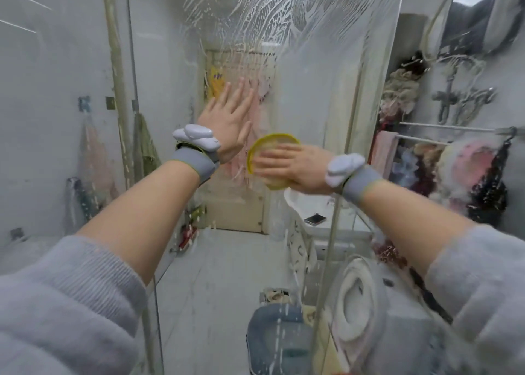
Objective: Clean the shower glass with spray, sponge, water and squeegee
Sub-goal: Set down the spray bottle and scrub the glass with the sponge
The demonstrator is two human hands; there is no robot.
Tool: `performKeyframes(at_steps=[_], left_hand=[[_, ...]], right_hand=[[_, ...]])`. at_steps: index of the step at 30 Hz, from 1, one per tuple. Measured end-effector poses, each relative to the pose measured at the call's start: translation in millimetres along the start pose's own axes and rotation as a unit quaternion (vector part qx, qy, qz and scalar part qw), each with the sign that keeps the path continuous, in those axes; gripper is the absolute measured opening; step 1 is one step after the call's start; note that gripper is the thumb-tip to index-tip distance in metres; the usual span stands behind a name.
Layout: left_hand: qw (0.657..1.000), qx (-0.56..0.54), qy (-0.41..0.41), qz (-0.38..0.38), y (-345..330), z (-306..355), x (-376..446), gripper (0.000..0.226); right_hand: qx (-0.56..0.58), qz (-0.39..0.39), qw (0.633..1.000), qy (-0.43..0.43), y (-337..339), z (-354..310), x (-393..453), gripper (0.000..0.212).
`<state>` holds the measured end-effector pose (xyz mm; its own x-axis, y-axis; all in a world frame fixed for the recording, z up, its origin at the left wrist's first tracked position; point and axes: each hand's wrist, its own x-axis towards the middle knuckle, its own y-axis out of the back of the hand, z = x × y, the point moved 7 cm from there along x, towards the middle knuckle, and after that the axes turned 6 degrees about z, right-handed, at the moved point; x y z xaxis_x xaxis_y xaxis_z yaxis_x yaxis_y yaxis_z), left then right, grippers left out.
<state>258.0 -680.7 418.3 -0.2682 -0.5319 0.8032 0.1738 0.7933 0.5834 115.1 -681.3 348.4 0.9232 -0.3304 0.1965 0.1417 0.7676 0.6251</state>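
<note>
The sponge stage looks well under way. The upper part of the shower glass (pixel 284 33) carries curved, streaky arcs of white suds, while the pane from chest height down shows only drips and runs, so I judge the lower half yet to be scrubbed, with rinsing and squeegee work to follow. No spray bottle or squeegee is visible.

The right hand (pixel 292 170) presses a round yellow sponge (pixel 272 147) flat against the glass near the middle of the pane, its fingers (pixel 270 161) stretched straight over it rather than wrapped round; the hand looks blurred. The left hand (pixel 227 119) lies open just beside it, a little higher, palm on the glass and fingers spread, holding nothing, seemingly bracing the pane.

The glass is smooth, clear and wet, its suds thin and ribbed like brush strokes. The sponge is a flat, soft-looking disc with a brighter yellow rim. Both wrists wear grey bands with pale rounded plastic pods, and fuzzy grey sleeves are pushed up.
</note>
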Motion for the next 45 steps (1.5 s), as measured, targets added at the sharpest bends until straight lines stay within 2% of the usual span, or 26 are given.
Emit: performKeyframes(at_steps=[2, 4, 5, 8, 9, 10, 11, 13, 15, 16, 17, 20, 21, 23, 25, 27, 29, 33, 36, 39, 42, 45], left_hand=[[1.0, -0.007, 0.007, 0.006, -1.6, -3.2, -5.7, 0.061], [1.0, -0.01, 0.016, 0.001, -5.5, -3.2, -11.1, 0.061], [1.0, -0.007, 0.014, -0.003, -7.5, -1.7, -13.9, 0.062], [1.0, 0.001, 0.016, -0.018, -10.6, 1.4, -21.6, 0.064], [1.0, 0.004, 0.015, -0.025, -12.1, 1.9, -22.2, 0.064], [1.0, 0.01, 0.009, -0.024, -12.1, 3.5, -20.5, 0.065], [1.0, 0.019, 0.001, -0.014, -10.1, 5.4, -15.0, 0.064], [1.0, 0.02, -0.007, 0.001, -4.5, 11.7, -1.6, 0.063], [1.0, 0.002, 0.011, 0.014, -4.4, 21.7, 12.5, 0.063], [0.999, -0.009, 0.023, 0.024, -5.0, 28.1, 17.1, 0.062], [0.999, -0.018, 0.034, 0.035, -7.7, 33.7, 19.5, 0.062], [0.998, -0.026, 0.028, 0.049, -17.8, 49.8, 15.2, 0.061], [0.999, -0.013, -0.004, 0.046, -21.5, 58.3, 14.3, 0.061], [0.995, 0.033, -0.089, 0.042, -22.3, 76.8, 18.1, 0.06], [0.991, 0.048, -0.113, 0.048, -16.8, 87.1, 33.5, 0.061], [0.994, 0.04, -0.078, 0.058, -10.7, 85.7, 50.5, 0.058], [0.995, 0.04, -0.063, 0.069, -9.6, 87.8, 58.2, 0.06], [0.995, 0.036, -0.066, 0.07, -20.7, 99.2, 42.0, 0.067], [0.994, 0.042, -0.077, 0.058, -37.9, 106.2, 13.6, 0.064], [0.994, 0.055, -0.092, 0.022, -67.2, 113.4, -28.9, 0.063], [0.991, 0.072, -0.108, -0.011, -85.7, 113.4, -63.9, 0.064], [0.993, 0.064, -0.083, -0.052, -91.2, 107.1, -83.6, 0.065]], right_hand=[[-0.005, 0.065, 0.992, -0.106, 33.7, 47.3, 6.3, 0.068], [-0.002, 0.113, 0.978, -0.176, 39.6, 54.3, 3.6, 0.069], [-0.002, 0.111, 0.981, -0.159, 25.9, 37.9, -0.2, 0.069], [0.023, -0.006, 0.999, 0.036, -41.8, -52.6, -22.1, 0.07], [0.025, -0.043, 0.996, 0.078, -51.2, -61.3, -31.4, 0.07], [0.009, -0.047, 0.993, 0.105, -42.4, -50.1, -35.1, 0.069], [-0.015, -0.026, 0.996, 0.083, -23.8, -20.9, -32.4, 0.067], [-0.026, 0.049, 0.995, -0.086, 28.5, 60.7, -30.1, 0.069], [0.01, 0.103, 0.96, -0.261, 68.5, 127.6, -51.6, 0.076], [0.01, 0.123, 0.942, -0.311, 71.0, 134.4, -63.2, 0.079], [0.008, 0.136, 0.937, -0.321, 61.1, 124.3, -71.9, 0.08], [0.024, 0.076, 0.979, -0.188, -9.3, 33.9, -92.6, 0.076], [0.023, 0.053, 0.987, -0.151, -22.3, 17.7, -103.5, 0.071], [0.014, 0.022, 0.992, -0.125, -12.9, 37.9, -111.8, 0.063], [-0.002, 0.067, 0.975, -0.213, 26.4, 97.7, -107.4, 0.063], [-0.001, 0.121, 0.946, -0.302, 66.4, 155.1, -101.4, 0.065], [0.009, 0.155, 0.926, -0.345, 80.8, 174.7, -97.6, 0.068], [0.027, 0.219, 0.905, -0.364, 35.3, 116.6, -110.4, 0.07], [0.011, 0.176, 0.943, -0.282, -35.3, 25.3, -134.5, 0.075], [0.055, 0.083, 0.978, -0.184, -99.1, -60.7, -167.5, 0.082], [0.039, 0.063, 0.986, -0.147, -101.8, -62.2, -167.7, 0.072], [0.021, 0.098, 0.964, -0.247, -67.2, -17.3, -150.8, 0.072]])
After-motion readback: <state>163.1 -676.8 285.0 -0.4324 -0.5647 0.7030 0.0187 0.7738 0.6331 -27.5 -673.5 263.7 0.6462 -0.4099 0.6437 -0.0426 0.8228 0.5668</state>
